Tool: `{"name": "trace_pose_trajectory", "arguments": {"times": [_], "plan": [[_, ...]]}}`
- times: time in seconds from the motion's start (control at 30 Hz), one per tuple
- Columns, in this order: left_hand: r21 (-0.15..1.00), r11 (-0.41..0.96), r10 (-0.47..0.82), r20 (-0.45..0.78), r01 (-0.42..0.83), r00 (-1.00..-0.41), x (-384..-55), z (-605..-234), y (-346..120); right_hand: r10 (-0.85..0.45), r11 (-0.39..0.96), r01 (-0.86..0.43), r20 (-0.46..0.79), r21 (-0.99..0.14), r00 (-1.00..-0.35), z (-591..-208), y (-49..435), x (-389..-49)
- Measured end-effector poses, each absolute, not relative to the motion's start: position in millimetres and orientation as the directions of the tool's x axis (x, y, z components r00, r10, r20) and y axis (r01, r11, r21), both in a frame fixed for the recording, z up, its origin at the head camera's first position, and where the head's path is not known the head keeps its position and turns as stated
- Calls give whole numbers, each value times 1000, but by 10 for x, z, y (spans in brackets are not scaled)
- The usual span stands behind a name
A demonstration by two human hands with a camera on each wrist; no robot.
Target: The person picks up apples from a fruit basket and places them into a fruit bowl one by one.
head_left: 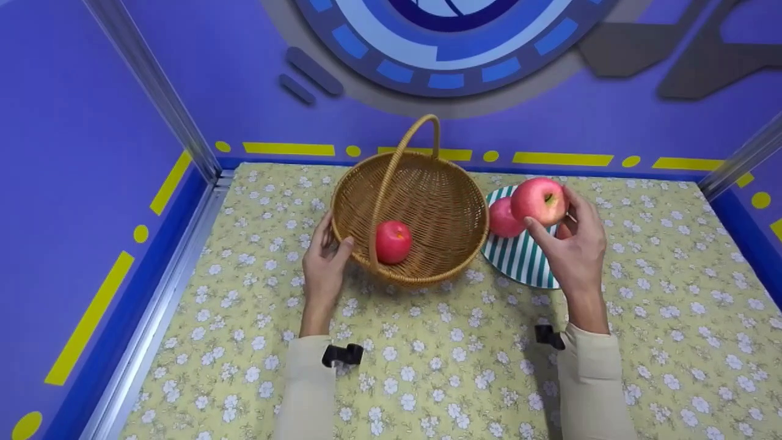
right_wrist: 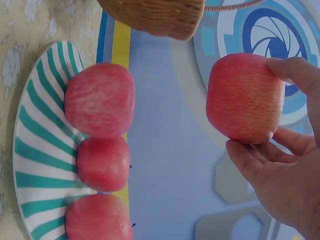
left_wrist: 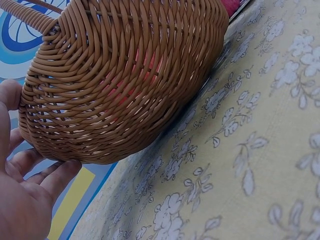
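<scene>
At left, gripping the basket (head_left: 409, 280) by its rim between thumb and fingers of the left hand (head_left: 324, 260); could tip it with an uneven pull, rolling the red apple (head_left: 394, 242) resting inside near the handle (head_left: 388, 177). Farther right, could knock the close-set apples (right_wrist: 102, 164) on the striped plate (head_left: 519, 261) by swinging low. Above that plate, pinching a pinkish apple (head_left: 536, 201) in fingers of the right hand (head_left: 577, 244); could drop it through a loose hold.

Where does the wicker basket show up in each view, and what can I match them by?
Head: the wicker basket is mid-picture, gripped by the left hand.
Left wrist: its woven outside spreads over the upper left.
Right wrist: only part shows, at the top edge, left of the held apple.
Shared landmark: the round blue wall emblem, partly visible throughout.
</scene>
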State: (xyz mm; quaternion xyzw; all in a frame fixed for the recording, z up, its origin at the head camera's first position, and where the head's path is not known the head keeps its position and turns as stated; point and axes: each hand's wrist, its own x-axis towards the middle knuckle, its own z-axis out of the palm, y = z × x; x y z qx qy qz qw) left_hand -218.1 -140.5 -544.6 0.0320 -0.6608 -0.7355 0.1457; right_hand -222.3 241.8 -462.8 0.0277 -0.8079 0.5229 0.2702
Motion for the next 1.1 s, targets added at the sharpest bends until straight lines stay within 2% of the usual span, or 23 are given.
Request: {"name": "trace_pose_trajectory", "arguments": {"times": [0.63, 1.1], "plan": [[977, -97, -258, 160, 191, -953, -2198, -5443, -1410, 353, 526, -124, 348, -842, -869, -4769, 2598, -2281], [980, -89, -257, 152, 180, -954, -2201, -5465, -1419, 380, 534, 83, 151, -841, -912, -4815, 2701, -2309]]}}
